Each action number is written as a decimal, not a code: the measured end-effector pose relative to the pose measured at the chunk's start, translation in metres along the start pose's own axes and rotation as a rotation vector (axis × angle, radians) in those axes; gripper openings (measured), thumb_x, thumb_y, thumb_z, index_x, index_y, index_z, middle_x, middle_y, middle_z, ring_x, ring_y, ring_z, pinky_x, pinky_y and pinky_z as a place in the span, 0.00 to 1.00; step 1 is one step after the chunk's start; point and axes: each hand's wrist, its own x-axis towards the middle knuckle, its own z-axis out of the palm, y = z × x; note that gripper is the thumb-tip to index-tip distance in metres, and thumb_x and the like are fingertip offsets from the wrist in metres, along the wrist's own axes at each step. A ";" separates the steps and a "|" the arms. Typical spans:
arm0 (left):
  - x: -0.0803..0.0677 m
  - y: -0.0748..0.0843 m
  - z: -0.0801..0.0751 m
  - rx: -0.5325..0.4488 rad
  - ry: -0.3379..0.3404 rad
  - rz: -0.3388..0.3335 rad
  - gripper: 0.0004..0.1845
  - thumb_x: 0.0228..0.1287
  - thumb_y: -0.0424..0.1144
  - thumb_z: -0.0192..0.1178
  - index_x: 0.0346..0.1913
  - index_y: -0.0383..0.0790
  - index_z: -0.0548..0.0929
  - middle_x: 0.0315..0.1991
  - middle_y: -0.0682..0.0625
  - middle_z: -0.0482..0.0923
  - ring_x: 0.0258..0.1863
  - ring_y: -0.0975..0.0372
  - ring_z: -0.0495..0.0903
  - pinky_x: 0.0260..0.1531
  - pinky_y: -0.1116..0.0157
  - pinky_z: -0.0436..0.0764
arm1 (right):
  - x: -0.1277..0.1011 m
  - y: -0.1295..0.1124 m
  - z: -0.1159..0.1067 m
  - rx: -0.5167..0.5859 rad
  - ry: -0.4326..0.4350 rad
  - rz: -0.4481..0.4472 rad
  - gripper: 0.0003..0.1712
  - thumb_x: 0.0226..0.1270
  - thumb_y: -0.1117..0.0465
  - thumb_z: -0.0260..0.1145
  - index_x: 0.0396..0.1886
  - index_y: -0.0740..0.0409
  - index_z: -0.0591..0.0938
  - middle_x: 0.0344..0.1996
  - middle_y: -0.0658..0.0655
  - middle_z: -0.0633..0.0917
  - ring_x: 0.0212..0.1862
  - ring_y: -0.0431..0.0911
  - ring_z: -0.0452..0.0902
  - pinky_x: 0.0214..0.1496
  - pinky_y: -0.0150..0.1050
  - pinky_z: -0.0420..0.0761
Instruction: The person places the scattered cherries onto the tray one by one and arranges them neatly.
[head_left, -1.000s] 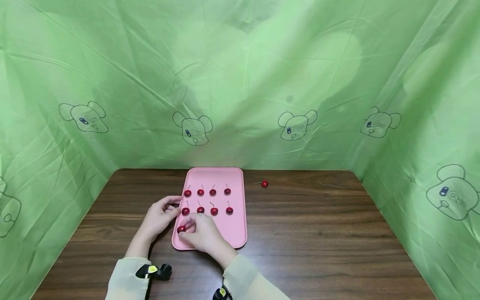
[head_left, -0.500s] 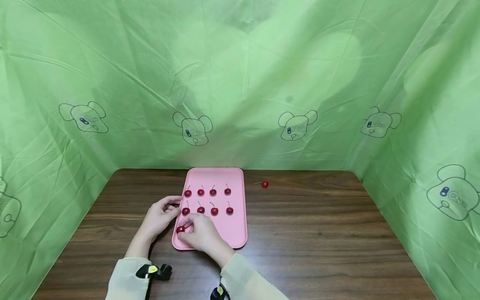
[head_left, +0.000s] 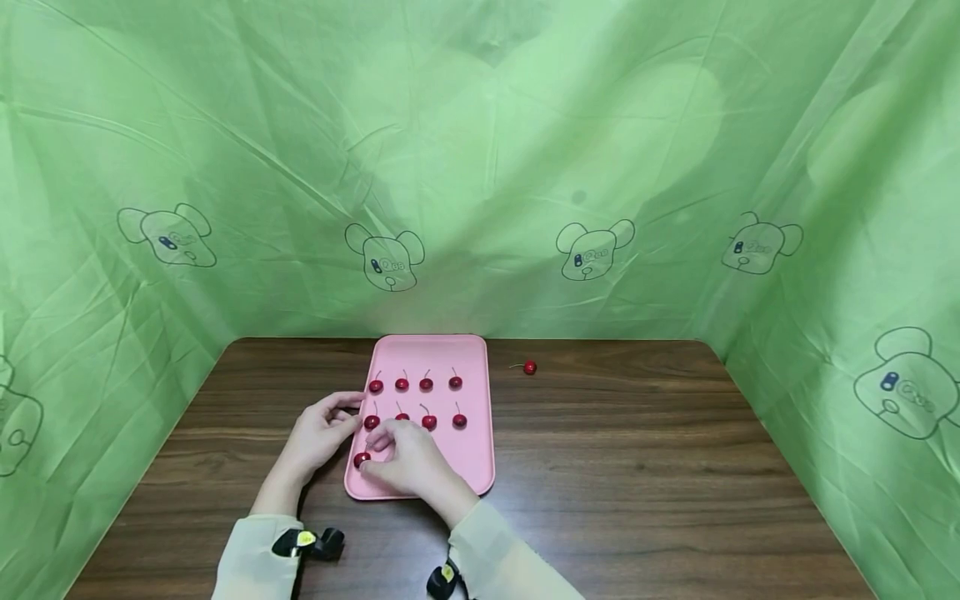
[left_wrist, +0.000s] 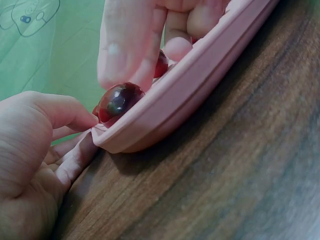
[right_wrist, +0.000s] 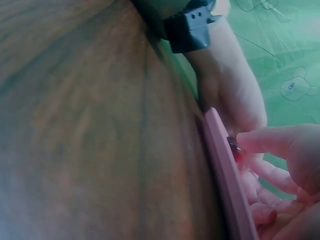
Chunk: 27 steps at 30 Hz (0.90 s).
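Note:
The pink tray (head_left: 472, 467) lies on the wooden table with several red cherries in it, their stems pointing away. My left hand (head_left: 321, 433) grips the tray's left rim; in the left wrist view a finger lies on the rim with others below it. Over the tray's near left part is my right hand (head_left: 408, 458), thumb and fingers parted. Beside its thumb sits a cherry (head_left: 362, 460), near the tray's left edge; the left wrist view shows this cherry (left_wrist: 120, 102) just inside the rim. Its stem is hidden. The thumb appears to touch it in the right wrist view.
One loose cherry (head_left: 529, 367) lies on the table (head_left: 637, 467), right of the tray's far end. Green cloth (head_left: 480, 167) with printed bear heads hangs behind and at both sides. Each wrist wears a black camera (head_left: 330, 544).
My right hand first shifted the near-left cherry slightly left. Since then its fingers have parted and drawn a little to the right, while the cherry stays. My left hand has not moved.

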 end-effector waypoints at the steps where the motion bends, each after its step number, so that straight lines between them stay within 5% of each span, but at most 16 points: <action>1: 0.000 0.000 0.000 0.001 0.000 0.000 0.20 0.73 0.29 0.70 0.66 0.35 0.86 0.54 0.37 0.88 0.38 0.65 0.86 0.39 0.71 0.83 | 0.000 -0.001 -0.002 0.016 -0.004 -0.004 0.17 0.60 0.61 0.84 0.47 0.56 0.89 0.39 0.49 0.90 0.40 0.35 0.82 0.48 0.27 0.79; 14: -0.002 0.004 0.000 0.009 -0.002 -0.022 0.21 0.74 0.31 0.70 0.66 0.34 0.85 0.55 0.37 0.87 0.39 0.63 0.85 0.38 0.70 0.83 | 0.000 -0.003 -0.066 0.053 -0.156 -0.058 0.20 0.70 0.59 0.79 0.57 0.61 0.88 0.48 0.58 0.90 0.40 0.37 0.85 0.48 0.31 0.83; 19: -0.003 0.002 0.000 0.023 -0.001 -0.053 0.21 0.74 0.33 0.70 0.67 0.35 0.85 0.56 0.38 0.87 0.39 0.62 0.84 0.38 0.70 0.84 | 0.001 0.005 -0.107 0.030 -0.212 -0.166 0.20 0.73 0.59 0.77 0.60 0.62 0.87 0.52 0.62 0.90 0.42 0.40 0.85 0.48 0.35 0.85; 27: -0.001 0.002 0.001 0.011 -0.001 -0.033 0.22 0.74 0.34 0.71 0.67 0.35 0.85 0.57 0.37 0.87 0.40 0.63 0.84 0.38 0.70 0.83 | 0.004 0.045 -0.166 -0.019 -0.085 -0.226 0.16 0.75 0.60 0.75 0.58 0.58 0.88 0.50 0.58 0.90 0.46 0.44 0.85 0.51 0.47 0.86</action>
